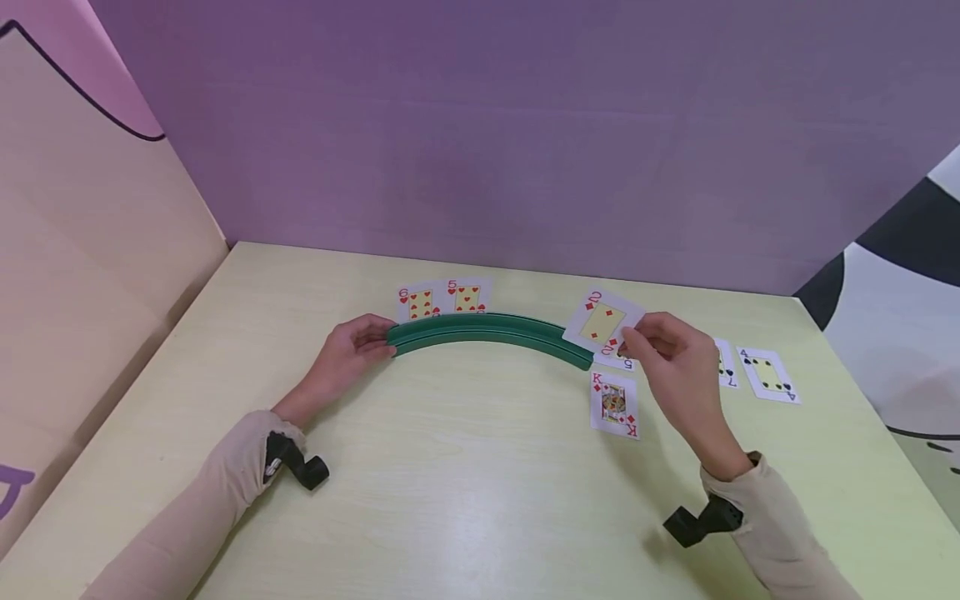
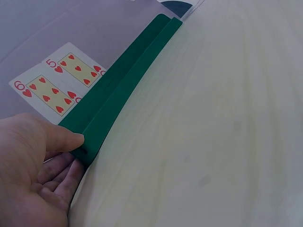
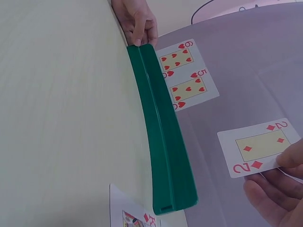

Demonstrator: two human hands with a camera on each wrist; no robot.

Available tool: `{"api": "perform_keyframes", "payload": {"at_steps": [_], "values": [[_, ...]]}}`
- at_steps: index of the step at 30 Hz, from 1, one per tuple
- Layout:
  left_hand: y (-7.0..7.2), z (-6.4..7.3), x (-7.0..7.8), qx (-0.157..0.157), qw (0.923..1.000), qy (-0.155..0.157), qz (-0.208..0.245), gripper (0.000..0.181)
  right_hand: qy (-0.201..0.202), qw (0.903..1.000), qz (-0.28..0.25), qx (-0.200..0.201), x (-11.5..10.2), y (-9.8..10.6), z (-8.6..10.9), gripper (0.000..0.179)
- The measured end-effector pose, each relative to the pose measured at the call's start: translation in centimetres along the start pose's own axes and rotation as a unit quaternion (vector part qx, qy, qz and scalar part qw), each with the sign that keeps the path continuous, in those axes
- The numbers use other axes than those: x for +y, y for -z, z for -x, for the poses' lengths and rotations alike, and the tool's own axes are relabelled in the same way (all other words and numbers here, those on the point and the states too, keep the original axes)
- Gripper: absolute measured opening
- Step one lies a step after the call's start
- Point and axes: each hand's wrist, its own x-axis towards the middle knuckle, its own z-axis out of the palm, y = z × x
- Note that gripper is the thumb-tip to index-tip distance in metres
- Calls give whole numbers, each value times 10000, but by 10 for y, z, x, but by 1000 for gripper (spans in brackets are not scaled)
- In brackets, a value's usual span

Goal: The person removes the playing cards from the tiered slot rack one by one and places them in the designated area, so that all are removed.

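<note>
A green curved card holder [image 1: 487, 327] spans the middle of the table. My left hand [image 1: 351, 348] pinches its left end between thumb and fingers, as the left wrist view shows. In the holder, side by side toward its left, stand the six of hearts [image 2: 46, 97] and the five of hearts [image 2: 75, 71]. Near the holder's right end, my right hand [image 1: 678, 371] pinches the two of diamonds [image 3: 258, 145] by one corner, face visible. The two overlaps the holder's end in the head view and partly hides a card marked 5 [image 1: 617, 362].
The king of diamonds [image 1: 614, 404] lies face up in front of the holder's right end. Farther right lie a black seven [image 1: 727, 367], partly behind my right hand, and a black four [image 1: 768, 375]. A purple wall [image 1: 480, 150] rises behind the table [image 1: 450, 483].
</note>
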Motion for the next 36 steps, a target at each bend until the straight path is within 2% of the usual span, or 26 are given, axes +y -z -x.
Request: {"api": "perform_keyframes", "payload": {"at_steps": [9, 21, 25, 27, 30, 36], "values": [[1, 1, 0, 28, 10000, 44, 28, 37, -158, 9998, 103, 19, 1, 15, 9, 11], [-1, 1, 2, -3, 10000, 59, -27, 36, -304, 9994, 177, 21, 16, 39, 22, 14], [0, 1, 2, 15, 10000, 63, -27, 36, -610, 9975, -344, 37, 24, 49, 27, 19], [0, 1, 1, 9, 10000, 57, -12, 36, -825, 9934, -799, 31, 30, 55, 30, 20], [0, 1, 1, -1, 10000, 53, 19, 36, -1130, 9873, -1119, 56, 40, 62, 36, 20], [1, 1, 2, -8, 10000, 3, 10, 37, -1442, 9849, -956, 23, 57, 71, 45, 20]]}}
